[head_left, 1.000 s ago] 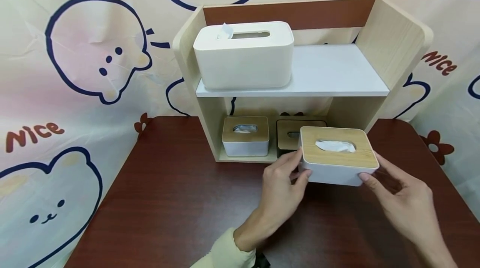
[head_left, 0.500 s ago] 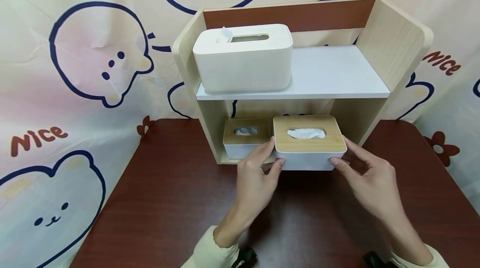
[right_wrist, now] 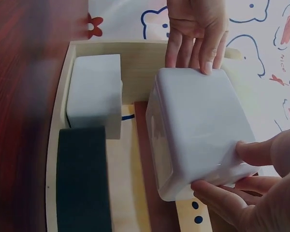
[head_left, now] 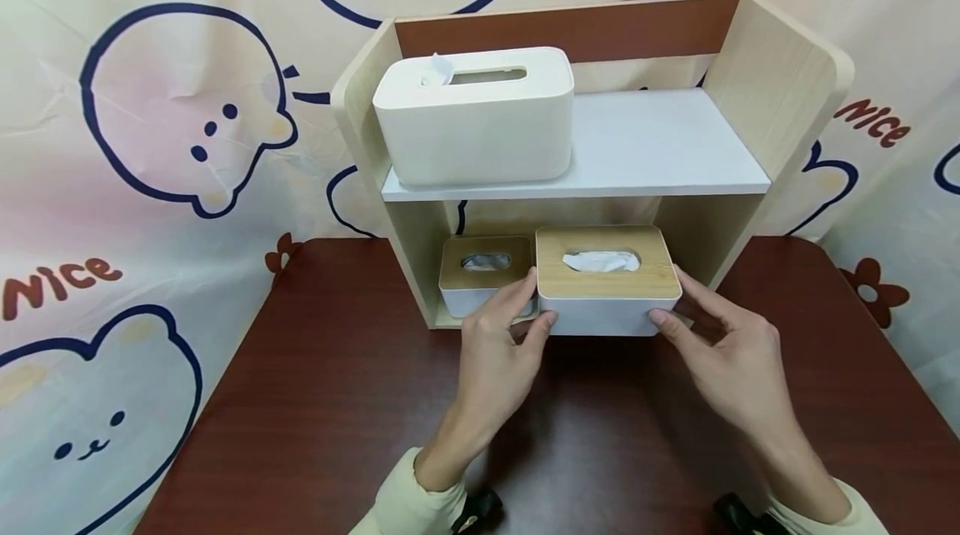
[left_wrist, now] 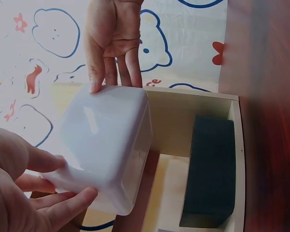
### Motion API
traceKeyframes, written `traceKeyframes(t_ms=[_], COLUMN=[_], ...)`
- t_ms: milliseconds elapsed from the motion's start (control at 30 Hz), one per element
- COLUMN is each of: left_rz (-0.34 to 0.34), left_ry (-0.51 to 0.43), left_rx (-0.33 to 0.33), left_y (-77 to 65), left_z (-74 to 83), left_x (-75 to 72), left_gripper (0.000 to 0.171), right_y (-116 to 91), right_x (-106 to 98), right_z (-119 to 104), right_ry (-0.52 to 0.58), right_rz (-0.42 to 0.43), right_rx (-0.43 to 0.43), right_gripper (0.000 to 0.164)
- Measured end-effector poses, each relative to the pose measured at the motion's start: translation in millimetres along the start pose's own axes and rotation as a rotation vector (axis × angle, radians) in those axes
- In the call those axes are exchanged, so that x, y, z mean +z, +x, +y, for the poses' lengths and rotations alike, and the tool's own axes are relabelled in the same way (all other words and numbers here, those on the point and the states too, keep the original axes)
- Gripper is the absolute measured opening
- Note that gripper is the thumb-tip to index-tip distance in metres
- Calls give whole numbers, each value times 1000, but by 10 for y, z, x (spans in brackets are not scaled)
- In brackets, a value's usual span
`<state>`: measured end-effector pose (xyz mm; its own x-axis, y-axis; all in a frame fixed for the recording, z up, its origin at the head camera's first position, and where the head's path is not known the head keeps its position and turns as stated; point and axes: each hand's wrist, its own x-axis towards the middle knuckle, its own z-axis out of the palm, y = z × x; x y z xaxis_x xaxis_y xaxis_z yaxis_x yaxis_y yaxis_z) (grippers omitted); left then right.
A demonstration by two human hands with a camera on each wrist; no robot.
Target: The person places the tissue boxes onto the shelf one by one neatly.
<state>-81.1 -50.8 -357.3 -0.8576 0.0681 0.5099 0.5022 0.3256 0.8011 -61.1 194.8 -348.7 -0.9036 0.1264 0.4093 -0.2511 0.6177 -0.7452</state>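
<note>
Both hands hold a white tissue box with a light wooden lid [head_left: 609, 316] level in front of the shelf unit's lower level. My left hand [head_left: 491, 352] grips its left end, thumb at the front and fingers round the side. On the right end, my right hand [head_left: 731, 356] grips in the same way. Behind it, a dark tissue box [left_wrist: 210, 171] stands inside the shelf, hidden in the head view. A smaller white tissue box [right_wrist: 94, 92], also wooden-lidded, stands by the left wall, partly covered by my left hand in the head view. Tissue shows in both lid slots.
The pale wooden shelf unit [head_left: 780, 77] stands at the back of a dark brown table [head_left: 322, 402]. On its white upper shelf [head_left: 660, 139], a large white tissue box [head_left: 476, 135] sits at the left. A patterned backdrop [head_left: 150, 260] hangs behind and at the sides.
Both hands have carried the tissue box leftward and closer to the shelf, mostly in the first half second. It now covers the dark box in the head view.
</note>
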Motion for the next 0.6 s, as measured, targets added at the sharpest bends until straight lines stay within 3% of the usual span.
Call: traceKeyframes(t_ms=[600], left_rz=[-9], left_ry=[-52], left_rx=[17], left_y=[-55], left_z=[255], left_x=[-15], left_gripper=[58], right_y=[-124], right_x=[-251], right_z=[-165], right_ry=[-13], right_rz=[21], right_rx=[2], right_gripper=[67])
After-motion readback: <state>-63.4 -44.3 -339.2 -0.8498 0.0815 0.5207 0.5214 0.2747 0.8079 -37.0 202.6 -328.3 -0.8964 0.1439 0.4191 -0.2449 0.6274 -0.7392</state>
